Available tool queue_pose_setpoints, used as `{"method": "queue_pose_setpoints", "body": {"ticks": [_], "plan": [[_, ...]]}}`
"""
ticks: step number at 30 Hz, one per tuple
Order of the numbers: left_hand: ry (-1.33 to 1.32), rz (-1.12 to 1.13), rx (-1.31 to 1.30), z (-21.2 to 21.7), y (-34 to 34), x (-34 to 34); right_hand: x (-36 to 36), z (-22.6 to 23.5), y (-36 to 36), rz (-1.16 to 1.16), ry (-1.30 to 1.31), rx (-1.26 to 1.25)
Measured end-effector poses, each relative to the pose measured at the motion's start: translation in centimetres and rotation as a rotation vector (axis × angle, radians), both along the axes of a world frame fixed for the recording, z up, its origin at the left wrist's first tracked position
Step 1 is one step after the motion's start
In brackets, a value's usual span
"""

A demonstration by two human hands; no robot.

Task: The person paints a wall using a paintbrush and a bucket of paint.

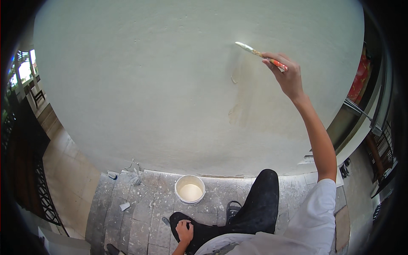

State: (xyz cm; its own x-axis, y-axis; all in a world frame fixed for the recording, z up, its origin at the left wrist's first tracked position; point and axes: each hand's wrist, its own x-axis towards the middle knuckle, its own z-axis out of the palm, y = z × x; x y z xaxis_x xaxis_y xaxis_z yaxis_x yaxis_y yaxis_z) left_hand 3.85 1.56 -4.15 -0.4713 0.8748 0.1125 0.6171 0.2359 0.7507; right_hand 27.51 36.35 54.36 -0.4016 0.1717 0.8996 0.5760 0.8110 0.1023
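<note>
Paintbrush (259,53) is in the upper right of the frame, held up against the wall (148,85). The right hand (285,74) is closed around its red and wooden handle, and the pale bristles point to the left and touch the wall surface. The left hand (184,231) is at the bottom centre of the frame; it rests on the knee of the dark trousers (255,208) with the fingers curled, and it holds nothing that I can see.

Just under the brush, in the right half of the wall, there is a vertical band that looks a little darker and more yellow than the rest. I judge that this band is fresh, wet paint, so this part is already covered. Two small rough spots show at the left edge of the band. To the left, most of the wall looks flat, even and pale, and I cannot tell if it is already painted or not.

In the lower centre a white bucket (190,190) stands on the spotted tile floor (140,212), near the wall foot, with pale paint inside it. So, in my judgement, the work is only partly done.
</note>
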Motion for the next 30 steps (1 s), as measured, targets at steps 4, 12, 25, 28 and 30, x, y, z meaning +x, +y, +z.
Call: {"method": "queue_pose_setpoints", "body": {"ticks": [4, 12, 25, 28, 30], "plan": [[0.019, -0.009, -0.022, 0.3, 0.2, 0.1, -0.7, -0.6, -0.1, -0.095, -0.033, 0.107], [0.011, 0.006, -0.034, 0.3, 0.1, 0.0, -0.9, -11.7, -0.9, -0.037, -0.313, 0.151], [0.016, -0.024, -0.068, 0.1, 0.5, 0.0, -1.3, 0.0, -0.1, -0.078, -0.183, 0.219], [0.012, -0.031, -0.082, 0.2, 0.4, -0.1, -1.7, -2.5, 0.6, -0.102, -0.236, 0.392], [0.010, -0.021, -0.086, 0.2, 0.3, -0.2, -2.0, -6.3, 0.5, -0.081, -0.331, 0.328]]}}
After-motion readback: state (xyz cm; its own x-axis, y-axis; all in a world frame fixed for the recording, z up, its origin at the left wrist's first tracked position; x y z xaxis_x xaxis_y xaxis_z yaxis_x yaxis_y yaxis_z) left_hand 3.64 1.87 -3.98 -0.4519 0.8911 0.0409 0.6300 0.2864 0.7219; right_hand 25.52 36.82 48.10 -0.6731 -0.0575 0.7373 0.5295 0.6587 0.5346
